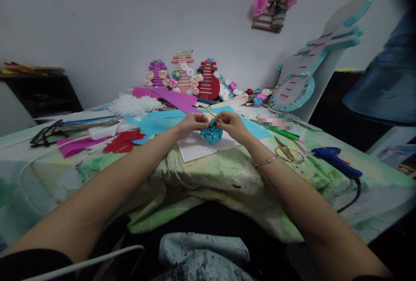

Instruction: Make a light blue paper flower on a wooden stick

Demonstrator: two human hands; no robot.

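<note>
A blue crepe paper flower (pixel 211 135) hangs from the fingertips of both hands, over a white sheet (pixel 191 152) at the table's near side. My left hand (pixel 193 124) pinches the flower's upper edge from the left. From the right, my right hand (pixel 231 126) pinches the same edge, its fingertips close to those of the left. A thin stick (pixel 209 111) shows just behind the fingers; whether it joins the flower I cannot tell. Sheets of blue crepe paper (pixel 162 121) lie behind and beside the hands.
Gold scissors (pixel 286 150), green pens (pixel 282 133) and a blue glue gun (pixel 338 162) lie to the right. Black glasses (pixel 47 134) and red paper scraps (pixel 123 141) lie left. Behind stand small decorated paper lutes (pixel 208 81) and a large white-blue one (pixel 312 64).
</note>
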